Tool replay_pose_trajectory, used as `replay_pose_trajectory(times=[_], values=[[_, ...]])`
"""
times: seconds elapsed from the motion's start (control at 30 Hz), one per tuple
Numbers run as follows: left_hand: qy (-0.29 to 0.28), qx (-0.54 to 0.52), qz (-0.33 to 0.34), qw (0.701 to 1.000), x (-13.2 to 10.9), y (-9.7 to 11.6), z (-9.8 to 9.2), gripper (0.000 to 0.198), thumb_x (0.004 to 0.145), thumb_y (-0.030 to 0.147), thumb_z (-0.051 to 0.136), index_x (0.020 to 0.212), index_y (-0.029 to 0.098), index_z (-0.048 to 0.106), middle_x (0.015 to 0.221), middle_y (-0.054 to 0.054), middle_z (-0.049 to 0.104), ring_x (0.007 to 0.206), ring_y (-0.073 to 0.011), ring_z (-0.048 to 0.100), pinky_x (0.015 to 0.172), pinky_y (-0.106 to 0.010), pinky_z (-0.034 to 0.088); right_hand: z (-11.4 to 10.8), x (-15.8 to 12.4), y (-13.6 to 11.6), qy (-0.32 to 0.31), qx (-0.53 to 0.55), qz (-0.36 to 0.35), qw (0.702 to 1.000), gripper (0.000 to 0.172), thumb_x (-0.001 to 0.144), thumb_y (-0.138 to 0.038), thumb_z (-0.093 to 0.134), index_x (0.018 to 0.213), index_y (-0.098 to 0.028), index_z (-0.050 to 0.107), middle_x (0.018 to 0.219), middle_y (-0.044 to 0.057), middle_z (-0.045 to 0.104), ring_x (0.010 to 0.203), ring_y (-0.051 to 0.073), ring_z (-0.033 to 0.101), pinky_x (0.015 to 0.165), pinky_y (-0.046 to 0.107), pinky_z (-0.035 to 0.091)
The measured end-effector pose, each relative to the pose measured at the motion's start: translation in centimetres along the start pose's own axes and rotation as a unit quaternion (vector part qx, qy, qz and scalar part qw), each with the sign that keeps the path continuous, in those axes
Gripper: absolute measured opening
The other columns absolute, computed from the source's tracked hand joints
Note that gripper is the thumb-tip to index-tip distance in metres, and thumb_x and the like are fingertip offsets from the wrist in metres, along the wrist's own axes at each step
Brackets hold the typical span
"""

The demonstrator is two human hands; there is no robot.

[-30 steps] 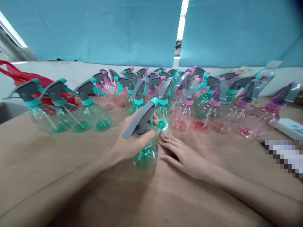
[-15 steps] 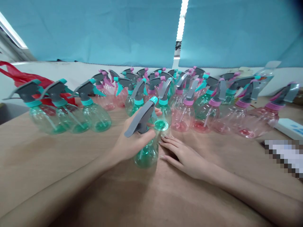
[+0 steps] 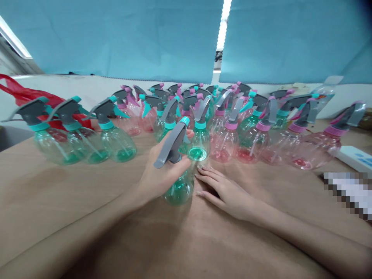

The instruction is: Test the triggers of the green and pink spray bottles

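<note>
My left hand is wrapped around the neck of a green spray bottle with a grey trigger head and a turquoise nozzle. The bottle stands nearly upright over the wooden table, its nozzle facing away from me; its neck is hidden by my fingers. To its right, my right hand lies on the table with fingers stretched out, holding nothing. Just beyond the fingertips stands another green spray bottle. A pink spray bottle is beside that one.
Three green spray bottles stand at the left, before a red plastic bag. Several more pink and green bottles crowd the back. At the right are a pink bottle, a white box-like object and a blurred-out flat item.
The held bottle's head has tilted slightly, its nozzle shifting a little left and up. My right hand stays in place.
</note>
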State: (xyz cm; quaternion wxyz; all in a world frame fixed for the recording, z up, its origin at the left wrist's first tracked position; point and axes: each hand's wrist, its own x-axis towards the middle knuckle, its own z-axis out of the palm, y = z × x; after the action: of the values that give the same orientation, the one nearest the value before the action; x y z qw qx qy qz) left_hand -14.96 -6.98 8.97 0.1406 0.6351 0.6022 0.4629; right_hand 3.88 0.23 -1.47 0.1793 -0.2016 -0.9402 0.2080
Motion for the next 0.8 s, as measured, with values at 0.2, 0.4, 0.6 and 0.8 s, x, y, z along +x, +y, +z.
replay_pose_trajectory(times=[0.2,0.4,0.6,0.8], values=[[-0.005,-0.031,0.02,0.999,0.1,-0.2,0.1,0.049,0.074,0.006,0.055,0.12,0.022,0.055,0.123,-0.004,0.066,0.102,-0.0183,0.066,0.083,-0.029,0.054,0.0,0.0,-0.1,0.001,-0.006,0.002,1.0,0.052,0.097,-0.048,0.046,0.137,-0.016,0.053,0.143,0.014,0.052,0.136,0.029,0.042,0.111,0.051,0.037],[-0.014,-0.033,0.007,0.999,0.3,0.5,-0.1,0.047,0.07,0.006,0.053,0.115,0.019,0.056,0.119,-0.006,0.068,0.104,-0.0199,0.066,0.088,-0.032,0.054,0.1,0.0,0.1,-0.004,-0.012,-0.001,1.0,0.053,0.097,-0.048,0.046,0.138,-0.014,0.051,0.144,0.014,0.051,0.137,0.029,0.04,0.112,0.05,0.035],[0.002,-0.013,-0.008,1.0,0.0,0.3,0.0,0.047,0.072,0.01,0.054,0.118,0.021,0.056,0.117,-0.004,0.069,0.084,-0.0181,0.068,0.075,-0.032,0.055,0.1,0.0,0.1,0.005,-0.002,-0.003,1.0,0.052,0.097,-0.049,0.046,0.138,-0.018,0.052,0.144,0.013,0.051,0.137,0.029,0.041,0.111,0.052,0.037],[0.013,-0.029,0.016,0.999,-0.1,-0.4,0.4,0.054,0.075,0.01,0.055,0.127,0.024,0.052,0.128,-0.004,0.064,0.103,-0.0195,0.066,0.081,-0.03,0.055,0.2,0.0,0.1,0.004,0.0,0.0,1.0,0.053,0.097,-0.049,0.046,0.139,-0.017,0.051,0.144,0.013,0.051,0.137,0.029,0.041,0.112,0.052,0.036]])
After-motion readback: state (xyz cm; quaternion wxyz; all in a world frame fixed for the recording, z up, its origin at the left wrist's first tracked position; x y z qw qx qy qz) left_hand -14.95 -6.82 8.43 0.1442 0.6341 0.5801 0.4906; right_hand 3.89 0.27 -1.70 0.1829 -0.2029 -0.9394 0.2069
